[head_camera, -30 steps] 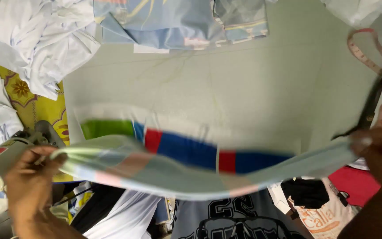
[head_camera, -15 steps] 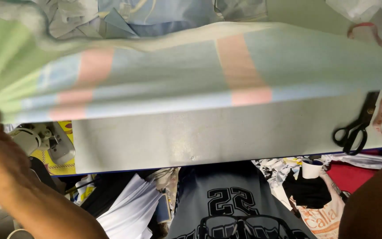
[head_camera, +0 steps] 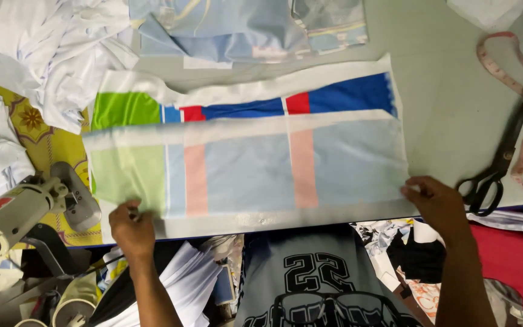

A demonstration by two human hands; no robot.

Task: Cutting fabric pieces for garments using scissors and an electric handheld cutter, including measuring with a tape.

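The striped cloth panel (head_camera: 246, 166) lies lengthwise along the worktop's (head_camera: 455, 103) near edge, left hand (head_camera: 132, 227) apparently pinching its left corner, right hand (head_camera: 438, 203) clamping its right end

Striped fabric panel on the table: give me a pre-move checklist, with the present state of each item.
1. Left hand grips the striped fabric panel at its near left corner: ok.
2. Right hand holds the near right corner: ok.
3. Panel lies flat: not ok, top edge folded over.
4. Scissors clear of the cloth: ok.
5. Measuring tape clear of the cloth: ok.
6. Layers beneath aligned: cannot tell.
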